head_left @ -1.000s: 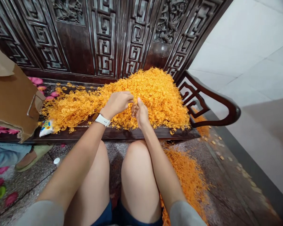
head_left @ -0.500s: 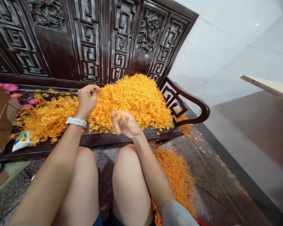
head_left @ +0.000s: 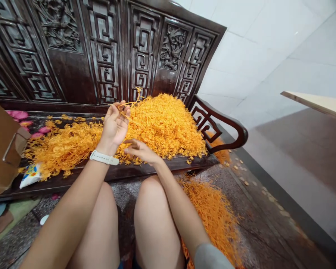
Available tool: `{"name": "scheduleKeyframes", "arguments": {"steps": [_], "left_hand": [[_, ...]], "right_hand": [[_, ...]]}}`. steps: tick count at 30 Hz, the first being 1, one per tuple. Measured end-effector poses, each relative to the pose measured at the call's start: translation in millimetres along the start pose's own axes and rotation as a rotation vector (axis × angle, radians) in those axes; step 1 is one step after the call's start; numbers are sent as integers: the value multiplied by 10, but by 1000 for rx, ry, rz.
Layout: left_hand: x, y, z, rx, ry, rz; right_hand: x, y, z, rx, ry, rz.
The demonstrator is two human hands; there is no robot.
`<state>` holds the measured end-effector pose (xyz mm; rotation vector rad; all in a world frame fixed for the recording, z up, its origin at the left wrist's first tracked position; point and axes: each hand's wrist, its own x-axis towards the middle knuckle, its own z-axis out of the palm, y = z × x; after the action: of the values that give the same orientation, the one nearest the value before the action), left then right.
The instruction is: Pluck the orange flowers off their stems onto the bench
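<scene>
Holding your left hand (head_left: 114, 125) palm-up beside a heaped mound of stringy golden-orange strands (head_left: 162, 127), you are letting a thin branching strand (head_left: 126, 114) cross your spread fingers, though you cannot tell whether it is pinched. You are curling your right hand (head_left: 140, 151) loosely, palm down, just beside the left but not touching it, with nothing visible in it. The mound is sitting on a dark carved wooden bench (head_left: 72, 183), while a loose orange heap (head_left: 210, 220) is lying on the speckled stone floor (head_left: 25, 235) below.
</scene>
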<state>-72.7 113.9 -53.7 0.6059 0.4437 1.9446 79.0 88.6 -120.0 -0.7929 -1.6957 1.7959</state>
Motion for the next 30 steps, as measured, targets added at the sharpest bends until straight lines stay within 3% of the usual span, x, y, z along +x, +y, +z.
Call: {"name": "scheduleKeyframes", "arguments": {"steps": [3, 8, 14, 24, 30], "left_hand": [[-114, -131, 89, -60, -19, -73], [-169, -175, 130, -11, -13, -112], [-150, -125, 76, 141, -63, -189], [-268, -252, 82, 408, -228, -307], [-276, -284, 70, 438, -173, -339]], "right_hand": [[22, 28, 19, 1, -45, -49], [-12, -73, 4, 279, 221, -246], [-78, -131, -107, 411, 385, -286], [-67, -117, -172, 487, 408, -282], [-62, -103, -195, 571, 483, -289]]}}
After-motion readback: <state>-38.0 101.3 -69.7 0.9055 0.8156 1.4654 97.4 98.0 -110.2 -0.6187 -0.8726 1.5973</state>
